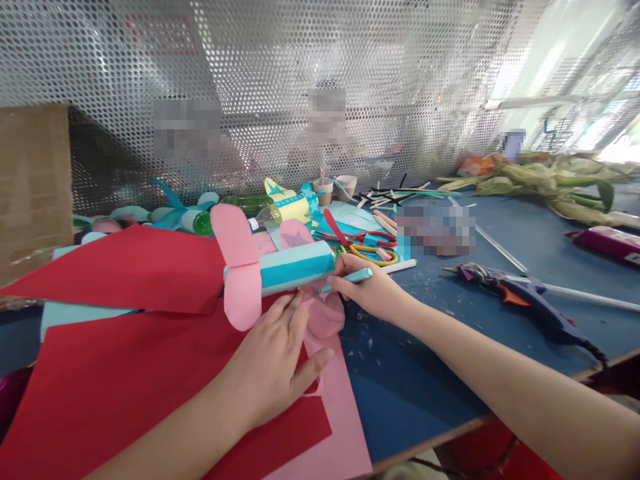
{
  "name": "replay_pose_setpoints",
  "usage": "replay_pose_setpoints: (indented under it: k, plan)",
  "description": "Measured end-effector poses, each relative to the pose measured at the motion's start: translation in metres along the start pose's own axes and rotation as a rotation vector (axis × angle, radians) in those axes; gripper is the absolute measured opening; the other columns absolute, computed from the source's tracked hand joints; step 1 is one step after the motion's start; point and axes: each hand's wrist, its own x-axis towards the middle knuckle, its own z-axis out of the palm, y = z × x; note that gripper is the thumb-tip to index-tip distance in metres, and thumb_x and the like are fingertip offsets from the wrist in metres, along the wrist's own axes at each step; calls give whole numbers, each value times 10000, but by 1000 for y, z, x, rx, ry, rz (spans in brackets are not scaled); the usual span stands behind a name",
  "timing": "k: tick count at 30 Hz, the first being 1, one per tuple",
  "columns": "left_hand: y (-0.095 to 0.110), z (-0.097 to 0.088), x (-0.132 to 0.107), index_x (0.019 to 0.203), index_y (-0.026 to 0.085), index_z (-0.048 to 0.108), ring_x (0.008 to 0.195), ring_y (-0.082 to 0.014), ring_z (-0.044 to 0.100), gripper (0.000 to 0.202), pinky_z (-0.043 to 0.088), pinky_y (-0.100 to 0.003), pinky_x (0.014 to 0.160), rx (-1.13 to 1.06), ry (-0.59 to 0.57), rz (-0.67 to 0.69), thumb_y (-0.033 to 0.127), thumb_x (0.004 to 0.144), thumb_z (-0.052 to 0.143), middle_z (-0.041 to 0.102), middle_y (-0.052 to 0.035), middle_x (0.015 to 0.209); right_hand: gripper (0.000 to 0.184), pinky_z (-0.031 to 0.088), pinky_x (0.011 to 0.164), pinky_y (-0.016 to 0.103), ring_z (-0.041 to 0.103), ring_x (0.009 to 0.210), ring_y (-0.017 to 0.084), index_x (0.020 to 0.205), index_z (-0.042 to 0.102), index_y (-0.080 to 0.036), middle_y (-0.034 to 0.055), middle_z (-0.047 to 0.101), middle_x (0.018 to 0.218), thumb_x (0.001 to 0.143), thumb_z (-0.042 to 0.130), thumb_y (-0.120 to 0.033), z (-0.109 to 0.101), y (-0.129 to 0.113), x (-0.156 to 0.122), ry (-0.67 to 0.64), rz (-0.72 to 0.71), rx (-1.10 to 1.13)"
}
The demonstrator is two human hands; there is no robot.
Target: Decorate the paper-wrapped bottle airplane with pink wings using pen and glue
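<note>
My left hand lies on the red and pink paper, fingers together and pressing a pink paper piece flat. My right hand is closed around a light blue pen, its tip at that pink piece. Just behind both hands lies a bottle plane wrapped in teal and white paper, with pink paper wings.
Red paper sheets and a pink sheet cover the blue table. A blue glue gun lies to the right. Scissors, another bottle plane, paper cups and sticks sit further back. A perforated metal screen stands behind, with people beyond it.
</note>
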Motion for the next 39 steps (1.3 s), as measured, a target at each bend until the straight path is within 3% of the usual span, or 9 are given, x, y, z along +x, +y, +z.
replay_pose_setpoints:
  k: [6,18,24,39]
  plan:
    - [0,-1,0,1341,12,434,1321,-388,409,693,444,-557,1002,16,-14,2,565,942,306,468,-242,1407,155,339,551,245,427,563,111,694,447,-216,-67,474,593,754,581,-265,0,0,0,1,-21,11]
    - [-2,4,-2,1362,74,429,1325,-357,415,658,443,-521,1015,13,29,1,566,932,356,484,-197,1412,184,353,557,254,442,562,116,688,451,-217,-57,499,596,767,592,-306,1,0,0,24,-3,-7]
    - [-1,2,-1,1353,33,428,1321,-373,416,672,449,-541,1003,19,5,7,555,939,339,485,-224,1401,173,346,559,252,442,570,115,695,458,-216,-58,499,608,766,591,-303,1,0,0,12,-7,-7]
    - [0,-1,0,1371,65,418,1333,-363,403,657,444,-526,1016,-13,-11,-13,554,936,355,480,-203,1413,154,341,560,251,435,548,113,684,447,-218,-67,486,582,770,561,-277,1,1,0,14,-17,-40]
